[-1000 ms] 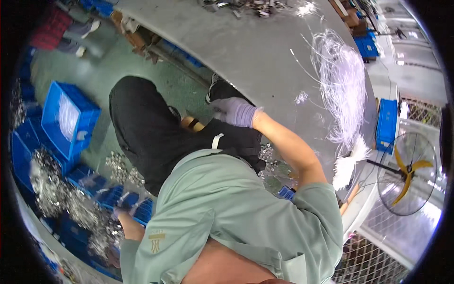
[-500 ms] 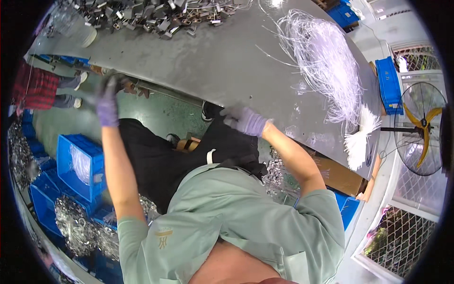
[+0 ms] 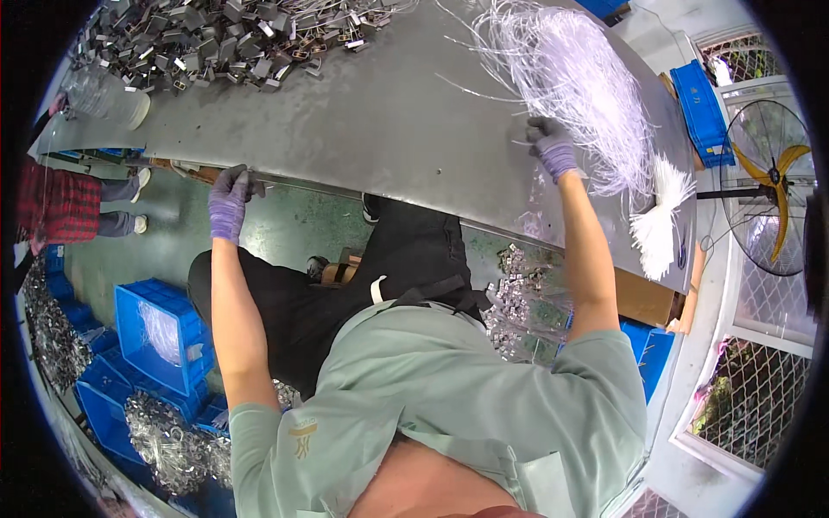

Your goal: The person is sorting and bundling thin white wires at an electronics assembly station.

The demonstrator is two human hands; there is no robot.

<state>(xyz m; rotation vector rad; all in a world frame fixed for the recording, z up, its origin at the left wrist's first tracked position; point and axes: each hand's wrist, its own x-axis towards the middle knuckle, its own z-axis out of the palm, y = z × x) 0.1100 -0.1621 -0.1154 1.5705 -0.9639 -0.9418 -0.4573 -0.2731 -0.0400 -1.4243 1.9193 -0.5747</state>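
My left hand [image 3: 230, 200], in a grey and purple glove, is at the near edge of the grey table [image 3: 380, 129]. Its fingers are curled together, and what they hold, if anything, is too small to make out. My right hand [image 3: 553, 148], gloved alike, is over the table at the left side of a loose heap of thin clear-white plastic strands [image 3: 587, 86]. Its fingers are bent and pressed together beside stray strands; I cannot make out what is between them. A tied white bunch [image 3: 661, 220] of strand ends lies at the heap's near end.
Small grey metal pieces [image 3: 233, 39] are piled at the far left, beside a clear plastic bottle [image 3: 108, 99]. Blue crates [image 3: 164, 332] stand on the floor at left. A person in red plaid [image 3: 65, 203] is beyond them. A fan [image 3: 773, 177] stands at right.
My right hand has moved from the table's near edge up and right to the strands. My left hand, blurred before, has come down and right along the table edge. The view has shifted a little.
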